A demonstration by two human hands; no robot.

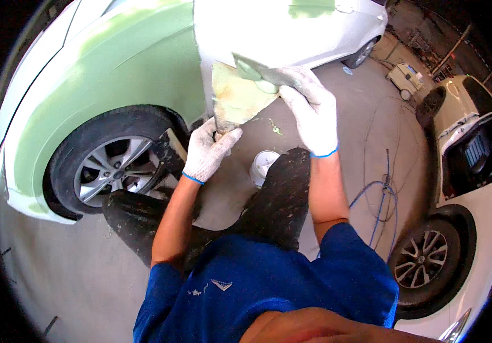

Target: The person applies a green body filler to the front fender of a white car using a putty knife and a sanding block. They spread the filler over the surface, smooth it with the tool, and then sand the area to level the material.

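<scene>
My left hand (207, 150), in a white knit glove with a blue cuff, grips the lower corner of a stained, pale green putty board (236, 102). In my right hand (316, 111), gloved the same way, is a flat putty spreader (249, 68), tilted against the board's upper right edge. A soft lump of light green body filler (267, 87) sits where the two meet. Just beyond my hands stands a white car, its front fender (143, 68) coated with green filler around the wheel (117, 171).
Between my knees a small white tub (263, 162) stands on the grey floor. Blue hose (380, 200) and thin cables lie on the right. Another car (460, 194), with an opening in its side, stands far right. A wheeled beige machine (406, 80) is farther back.
</scene>
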